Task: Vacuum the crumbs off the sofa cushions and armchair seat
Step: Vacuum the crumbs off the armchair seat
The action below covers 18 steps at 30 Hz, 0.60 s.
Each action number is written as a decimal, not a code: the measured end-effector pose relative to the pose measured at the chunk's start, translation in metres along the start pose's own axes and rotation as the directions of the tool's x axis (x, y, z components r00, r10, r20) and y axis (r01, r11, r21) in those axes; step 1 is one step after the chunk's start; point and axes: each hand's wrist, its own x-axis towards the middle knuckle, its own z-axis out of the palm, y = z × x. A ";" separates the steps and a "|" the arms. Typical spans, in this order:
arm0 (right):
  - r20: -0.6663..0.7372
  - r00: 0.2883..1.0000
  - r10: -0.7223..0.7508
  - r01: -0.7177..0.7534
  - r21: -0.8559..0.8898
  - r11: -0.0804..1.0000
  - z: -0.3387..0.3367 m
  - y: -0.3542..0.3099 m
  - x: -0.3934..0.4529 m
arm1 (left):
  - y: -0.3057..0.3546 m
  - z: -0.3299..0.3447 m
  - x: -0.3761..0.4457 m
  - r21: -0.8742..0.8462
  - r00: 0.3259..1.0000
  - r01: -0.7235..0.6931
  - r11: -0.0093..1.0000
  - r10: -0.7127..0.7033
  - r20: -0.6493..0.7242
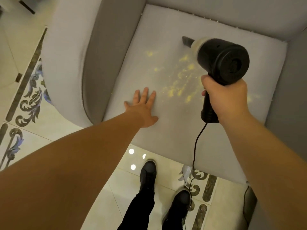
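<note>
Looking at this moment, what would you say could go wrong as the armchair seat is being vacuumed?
1. The cord hangs from the handheld vacuum down between the shoes; it could likely snag a foot.
2. The left hand rests flat beside the yellow crumbs; sliding it might press them into the seat cushion.
3. The nozzle sits beyond the crumbs, so the near patch could be missed.

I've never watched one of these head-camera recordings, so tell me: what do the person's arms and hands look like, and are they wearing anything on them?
Both arms are bare as far up as the picture shows: no sleeves or gloves. The left hand and right hand carry no ring, watch or bracelet that I can see. Lower in the frame, the person wears black trousers and dark shoes.
</note>
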 end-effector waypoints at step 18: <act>0.171 0.985 -0.032 0.049 -0.100 0.994 0.030 0.009 -0.015 | 0.006 0.010 0.009 -0.036 1.000 0.024 0.999 -0.024 -0.009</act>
